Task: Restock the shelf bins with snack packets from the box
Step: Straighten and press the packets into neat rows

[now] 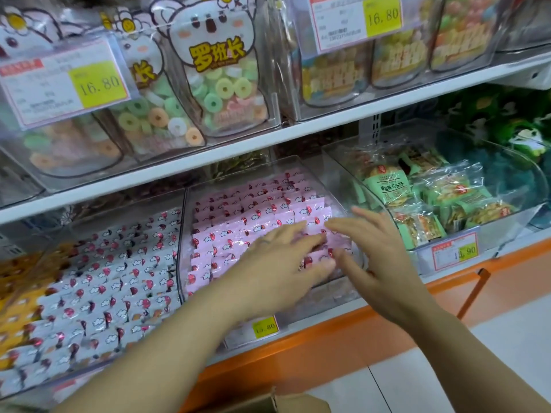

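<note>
A clear shelf bin (301, 163) in the middle of the lower shelf is filled with rows of pink snack packets (253, 210). My left hand (277, 263) lies flat over the front right packets with its fingers spread. My right hand (372, 251) is beside it, fingers straight, its fingertips touching the same front packets. Neither hand grips a packet. The corner of a cardboard box (268, 402) shows at the bottom edge, below my arms.
Left of the pink bin is a bin of white packets (104, 278), and right of it a bin of green biscuit packs (417, 198). The upper shelf holds bags of ring candy (220, 84). An orange shelf edge (328, 329) carries price tags.
</note>
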A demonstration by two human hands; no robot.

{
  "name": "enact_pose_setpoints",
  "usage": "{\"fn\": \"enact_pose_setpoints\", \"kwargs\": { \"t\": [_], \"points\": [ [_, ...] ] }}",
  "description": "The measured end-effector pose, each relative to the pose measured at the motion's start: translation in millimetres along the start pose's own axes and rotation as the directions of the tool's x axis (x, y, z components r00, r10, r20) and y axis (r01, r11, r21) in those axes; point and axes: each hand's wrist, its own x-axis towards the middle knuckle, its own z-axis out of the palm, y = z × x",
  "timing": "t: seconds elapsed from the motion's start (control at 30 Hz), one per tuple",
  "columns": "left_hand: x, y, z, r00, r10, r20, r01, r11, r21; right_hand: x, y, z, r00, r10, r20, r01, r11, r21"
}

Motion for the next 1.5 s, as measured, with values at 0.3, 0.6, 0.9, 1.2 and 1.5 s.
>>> {"fn": "enact_pose_setpoints", "kwargs": {
  "t": [0.3, 0.6, 0.9, 1.2, 1.5],
  "points": [
    [23, -17, 36, 0.994, 0.056, -0.09, -0.02, 0.932, 0.361, -3, 8, -3, 0.99, 0.094, 0.103, -0.09, 0.995, -0.043],
    [-11, -24, 46, 0.995, 0.099, -0.032, -0.077, 0.905, 0.419, -10, 4, -2, 0.954, 0.077, 0.29, -0.036, 0.989, -0.146],
    [2, -11, 32, 0.994, 0.031, -0.101, -0.001, 0.96, 0.279, -6, 4, -2, 0.999, 0.041, -0.031, -0.043, 0.995, -0.085],
    [66, 4, 39, 0.995, -0.052, -0.085, 0.068, 0.979, 0.192, -8, 12, 5, 0.973, 0.23, 0.016, -0.23, 0.973, 0.021],
    [39, -5, 35, 0.992, 0.119, -0.045, -0.108, 0.976, 0.189, -9, 8, 2, 0.978, 0.206, 0.017, -0.207, 0.977, 0.055]
  ]
}}
